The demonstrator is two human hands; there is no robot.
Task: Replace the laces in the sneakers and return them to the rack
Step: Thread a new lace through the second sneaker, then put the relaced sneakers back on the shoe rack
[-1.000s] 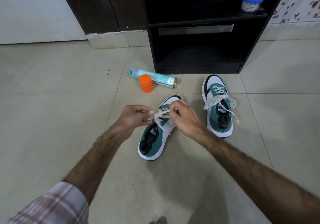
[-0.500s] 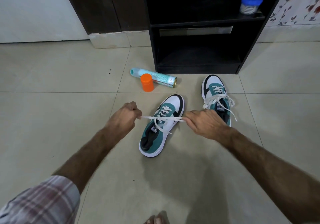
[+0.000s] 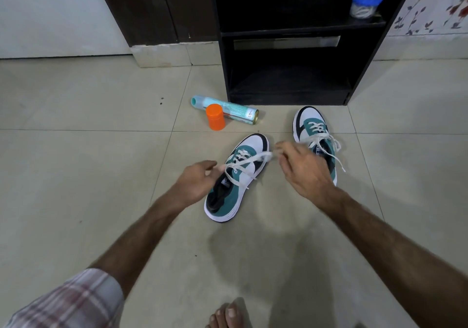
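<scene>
Both sneakers sit on the tiled floor (image 3: 76,175) in front of the black rack (image 3: 286,36), neither one put back yet. The far right sneaker (image 3: 307,125) looks threaded through its eyelets, though its lace ends trail loose over the side, and I can't say whether it is tied. The near sneaker (image 3: 235,183) is the one in hand: its white lace (image 3: 247,161) is threaded up the front, and the two ends are stretched out to either side. The left hand (image 3: 195,179) pinches one end at its fingertips, just left of the shoe's tongue; the right hand (image 3: 301,168) holds the other end near the toe, fingers curled, a bit blurred. I'd judge the lacing nearly finished, with the knot on this shoe left to do, then both shoes to go onto the rack's lower shelf. A spray can (image 3: 228,110) and an orange cap (image 3: 215,117) lie off to the far left, and a blue-lidded jar (image 3: 366,3) stands on the upper shelf.
</scene>
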